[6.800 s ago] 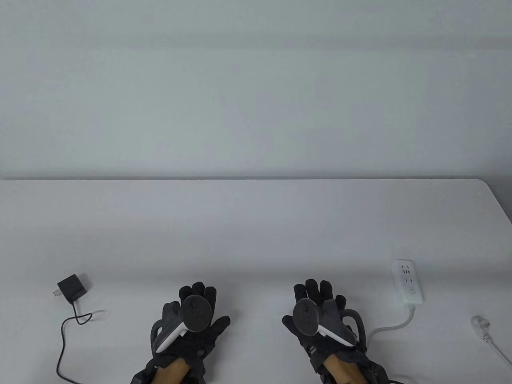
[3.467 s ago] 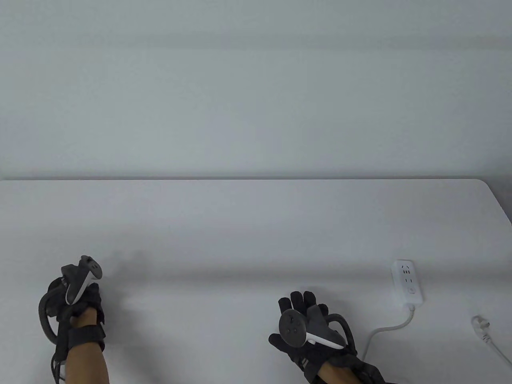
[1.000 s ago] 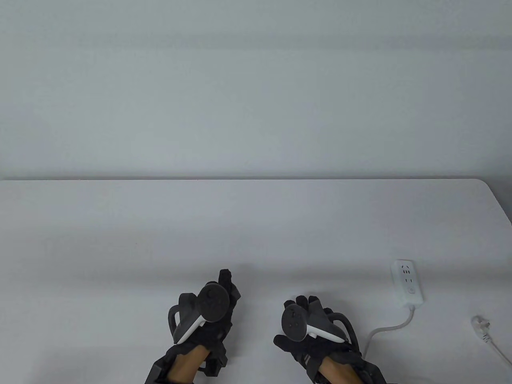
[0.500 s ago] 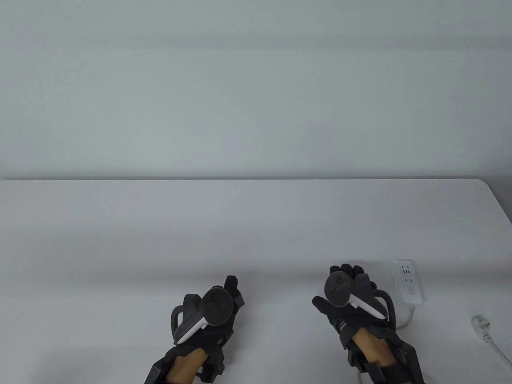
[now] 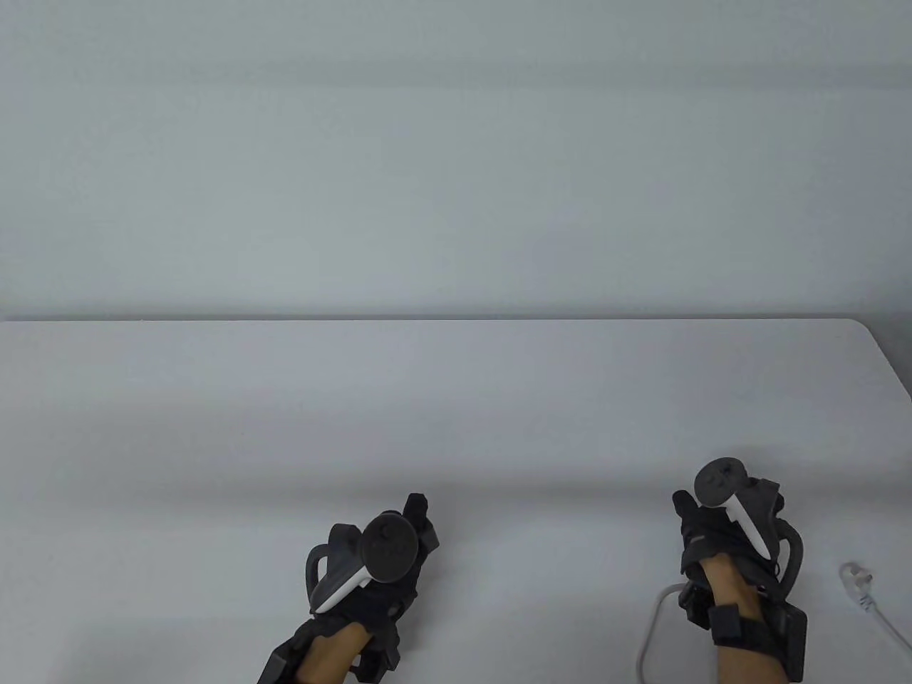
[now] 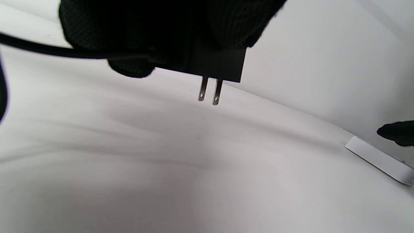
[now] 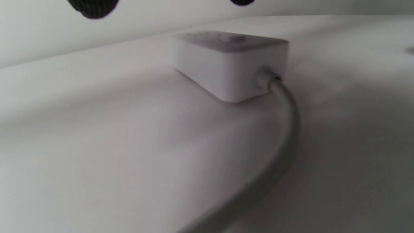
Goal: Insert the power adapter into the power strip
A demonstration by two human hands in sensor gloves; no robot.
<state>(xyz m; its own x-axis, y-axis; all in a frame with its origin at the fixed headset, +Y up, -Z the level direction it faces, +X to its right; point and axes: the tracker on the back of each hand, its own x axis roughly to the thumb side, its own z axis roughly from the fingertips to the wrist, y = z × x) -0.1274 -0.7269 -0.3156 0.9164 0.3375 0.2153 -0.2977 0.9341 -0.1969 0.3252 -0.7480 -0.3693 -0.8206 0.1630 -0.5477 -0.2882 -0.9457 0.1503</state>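
My left hand (image 5: 399,541) grips the black power adapter (image 6: 220,64) above the table, near the front middle. Its two metal prongs (image 6: 209,92) point down and are bare. Its black cable (image 6: 48,50) trails off to the left. The white power strip (image 7: 229,61) lies flat on the table at the right, with sockets on top. My right hand (image 5: 741,502) hovers over it and hides it in the table view. Two of its fingertips (image 7: 93,8) show above the strip, spread apart and holding nothing. The strip's end also shows in the left wrist view (image 6: 378,160).
The strip's white cable (image 5: 652,620) loops toward the front edge. A loose white plug (image 5: 855,577) with its cord lies at the far right. The table's rounded right edge (image 5: 894,370) is close to the strip.
My right hand has moved right and away from me, over the power strip, which it now covers in the table view. My left hand has stayed almost still, holding the adapter.
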